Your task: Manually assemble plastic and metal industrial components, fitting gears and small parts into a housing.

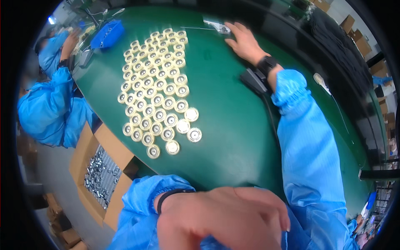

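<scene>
Green oval table (233, 125) is filling most of the view. A co-worker in a blue smock (50, 108) is sitting at 9 o'clock, hands up near a blue plastic tray (107, 34) at 11. An open cardboard box of small shiny metal parts (100, 177) is sitting on the floor at 7. Rows of cream-coloured toothed plastic wheels with metal centres (156, 89) are lying flat left of table centre. A black flat pedal-like block (254, 81) is lying at 1 o'clock, just beside the wearer's wrist. Left hand (225, 218) is hanging at 6, close to the lens, fingers loosely curled, gripping nothing visible. Right hand (245, 41) is resting flat at 12, fingers spread, fingertips touching a small silver metal tool (217, 27).
</scene>
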A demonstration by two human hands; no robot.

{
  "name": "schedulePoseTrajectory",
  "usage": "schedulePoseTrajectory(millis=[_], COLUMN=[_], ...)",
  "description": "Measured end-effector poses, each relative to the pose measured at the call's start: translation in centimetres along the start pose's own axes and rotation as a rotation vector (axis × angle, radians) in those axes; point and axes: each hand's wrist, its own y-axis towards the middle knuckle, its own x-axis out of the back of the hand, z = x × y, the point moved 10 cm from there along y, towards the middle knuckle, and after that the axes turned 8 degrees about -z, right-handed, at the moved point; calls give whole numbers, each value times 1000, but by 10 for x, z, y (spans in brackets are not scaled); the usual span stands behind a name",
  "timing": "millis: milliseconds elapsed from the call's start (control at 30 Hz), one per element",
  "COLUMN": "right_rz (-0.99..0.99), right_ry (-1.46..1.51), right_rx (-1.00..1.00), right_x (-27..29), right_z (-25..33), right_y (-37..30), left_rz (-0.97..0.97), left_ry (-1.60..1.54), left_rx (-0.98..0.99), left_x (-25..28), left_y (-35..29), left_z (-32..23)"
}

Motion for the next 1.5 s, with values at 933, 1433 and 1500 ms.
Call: schedulePoseTrajectory(millis=[933, 1433, 1500], right_rz=[446, 416, 416], right_ry=[580, 319, 336], right_rx=[36, 84, 69], right_x=[216, 70, 73], right_z=[195, 219, 212], right_y=[-145, -141, -143], left_rz=[-325, 212, 215], left_ry=[-535, -406, -392], left_rx=[967, 1171, 1164], left_x=[58, 3, 3], left_y=[-60, -87, -87], left_z=[103, 72, 71])
